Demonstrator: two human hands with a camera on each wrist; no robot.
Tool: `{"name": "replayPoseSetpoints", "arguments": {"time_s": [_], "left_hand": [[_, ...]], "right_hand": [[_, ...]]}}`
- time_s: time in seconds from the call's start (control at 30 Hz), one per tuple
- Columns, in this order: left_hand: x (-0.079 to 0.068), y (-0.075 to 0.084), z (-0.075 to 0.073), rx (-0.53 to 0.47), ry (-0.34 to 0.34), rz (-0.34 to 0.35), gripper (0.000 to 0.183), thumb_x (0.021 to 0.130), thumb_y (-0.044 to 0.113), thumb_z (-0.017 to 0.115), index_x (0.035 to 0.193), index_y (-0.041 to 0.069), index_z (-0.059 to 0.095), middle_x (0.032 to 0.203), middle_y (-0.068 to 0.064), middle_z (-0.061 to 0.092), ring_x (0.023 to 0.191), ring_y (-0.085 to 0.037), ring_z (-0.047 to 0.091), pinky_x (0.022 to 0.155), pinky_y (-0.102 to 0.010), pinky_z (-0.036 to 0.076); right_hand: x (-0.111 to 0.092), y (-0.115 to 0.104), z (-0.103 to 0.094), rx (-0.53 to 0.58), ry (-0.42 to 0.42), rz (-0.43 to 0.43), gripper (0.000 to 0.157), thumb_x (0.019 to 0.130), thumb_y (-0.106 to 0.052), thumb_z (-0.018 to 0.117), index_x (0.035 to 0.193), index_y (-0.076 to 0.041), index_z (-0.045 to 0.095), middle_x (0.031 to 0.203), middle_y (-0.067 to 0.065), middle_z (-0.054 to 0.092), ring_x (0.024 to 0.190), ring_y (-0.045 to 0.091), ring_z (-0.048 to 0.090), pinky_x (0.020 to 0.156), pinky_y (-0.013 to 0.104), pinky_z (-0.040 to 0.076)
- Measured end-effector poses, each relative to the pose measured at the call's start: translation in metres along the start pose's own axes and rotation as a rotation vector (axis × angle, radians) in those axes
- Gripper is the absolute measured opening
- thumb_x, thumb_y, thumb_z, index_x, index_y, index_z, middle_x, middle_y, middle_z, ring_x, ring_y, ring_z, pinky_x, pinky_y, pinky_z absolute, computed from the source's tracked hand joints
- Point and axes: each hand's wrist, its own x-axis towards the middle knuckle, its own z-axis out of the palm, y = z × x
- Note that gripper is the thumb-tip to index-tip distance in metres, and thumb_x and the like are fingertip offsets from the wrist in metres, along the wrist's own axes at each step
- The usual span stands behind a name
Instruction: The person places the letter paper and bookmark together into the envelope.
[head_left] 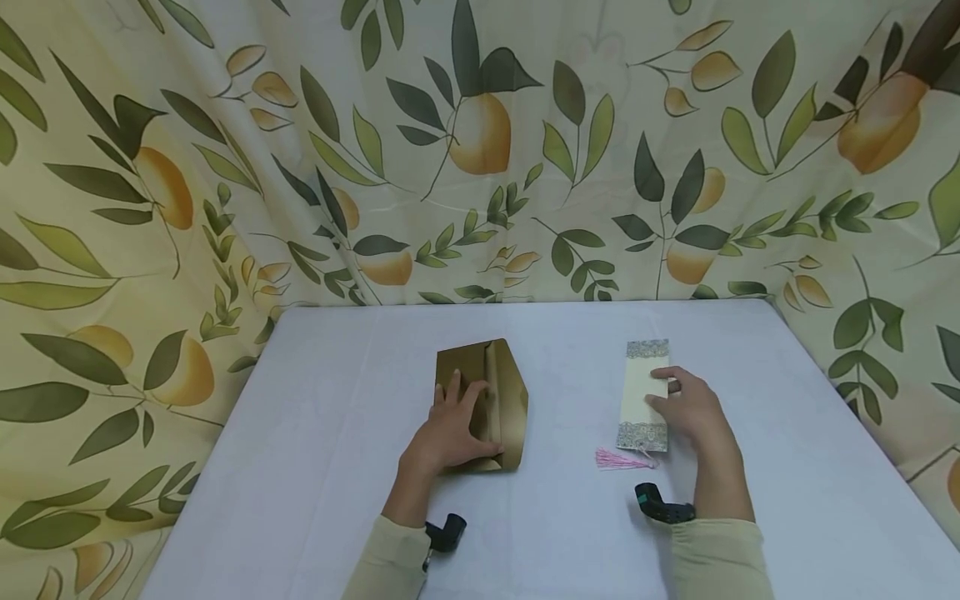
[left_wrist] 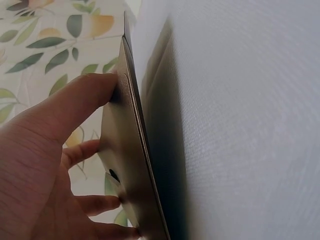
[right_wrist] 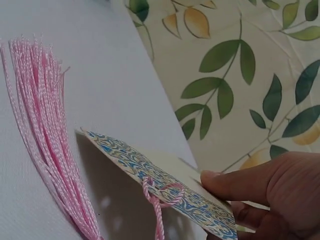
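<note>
A gold envelope [head_left: 512,400], its pointed flap unfolded to the right, is under my left hand [head_left: 447,429]. The fingers of that hand are spread over its face, with the thumb near the lower end of the flap fold. Seen from the left wrist, the envelope's edge [left_wrist: 142,135] stands a little off the cloth above its shadow. My right hand [head_left: 693,408] pinches the right edge of a cream bookmark [head_left: 641,392], thumb on top and fingers partly hidden beneath. Patterned blue-and-gold bands [right_wrist: 135,162] cross the bookmark's ends. A pink tassel [right_wrist: 47,125] is looped through its near end.
A white cloth [head_left: 315,433] covers the table. Behind it and at the sides hangs a curtain [head_left: 420,208] printed with leaves and fruit. Black wrist cameras [head_left: 447,533] sit by both sleeves.
</note>
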Motion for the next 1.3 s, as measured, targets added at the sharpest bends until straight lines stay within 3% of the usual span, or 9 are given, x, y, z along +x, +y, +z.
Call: {"name": "replayPoseSetpoints", "arguments": {"time_s": [0.07, 0.23, 0.37, 0.6, 0.93, 1.3], "left_hand": [[0.000, 0.000, 0.000, 0.004, 0.000, -0.002, 0.090, 0.080, 0.045, 0.088, 0.152, 0.023, 0.040, 0.169, -0.025, 0.010, 0.147, -0.062, 0.010, 0.097, -0.075, 0.039], [0.000, 0.000, 0.000, 0.014, -0.003, -0.008, 0.090, 0.080, 0.045, 0.088, 0.152, 0.023, 0.040, 0.169, -0.024, 0.010, 0.147, -0.062, 0.009, 0.097, -0.075, 0.040], [0.000, 0.000, 0.000, 0.020, -0.005, -0.012, 0.090, 0.079, 0.045, 0.089, 0.152, 0.024, 0.040, 0.169, -0.024, 0.010, 0.147, -0.061, 0.009, 0.097, -0.076, 0.039], [0.000, 0.000, 0.001, 0.023, -0.007, -0.011, 0.091, 0.079, 0.045, 0.089, 0.153, 0.023, 0.041, 0.169, -0.025, 0.009, 0.147, -0.061, 0.009, 0.097, -0.076, 0.039], [0.002, -0.001, 0.003, 0.028, 0.001, 0.000, 0.091, 0.078, 0.045, 0.090, 0.151, 0.023, 0.042, 0.169, -0.024, 0.010, 0.147, -0.062, 0.010, 0.092, -0.075, 0.044], [0.005, -0.002, 0.005, 0.068, 0.003, -0.003, 0.090, 0.079, 0.045, 0.089, 0.152, 0.022, 0.042, 0.168, -0.025, 0.011, 0.146, -0.062, 0.011, 0.096, -0.074, 0.042]], "right_hand": [[-0.001, 0.000, -0.002, 0.030, 0.009, -0.010, 0.055, 0.098, -0.013, 0.068, 0.147, 0.003, 0.048, 0.136, 0.036, 0.044, 0.115, 0.052, 0.047, 0.083, 0.058, 0.049], [-0.001, -0.001, -0.003, 0.117, 0.029, -0.043, 0.057, 0.098, -0.013, 0.068, 0.149, 0.001, 0.048, 0.139, 0.033, 0.043, 0.116, 0.047, 0.048, 0.077, 0.043, 0.050], [-0.003, -0.009, -0.005, 0.194, 0.066, -0.067, 0.058, 0.100, -0.015, 0.069, 0.152, -0.002, 0.046, 0.136, 0.028, 0.048, 0.106, 0.037, 0.059, 0.073, 0.036, 0.051], [-0.012, -0.024, -0.011, 0.344, 0.089, -0.068, 0.060, 0.103, -0.019, 0.066, 0.157, -0.008, 0.042, 0.137, 0.020, 0.054, 0.089, 0.022, 0.068, 0.088, 0.046, 0.051], [-0.024, -0.044, -0.018, 0.430, 0.032, -0.214, 0.069, 0.102, -0.018, 0.065, 0.162, -0.007, 0.032, 0.149, 0.022, 0.046, 0.090, 0.012, 0.073, 0.105, 0.055, 0.043], [-0.031, -0.061, -0.014, 0.493, 0.060, -0.284, 0.068, 0.101, -0.013, 0.068, 0.160, -0.010, 0.036, 0.148, 0.018, 0.045, 0.092, 0.012, 0.074, 0.090, 0.023, 0.051]]}}
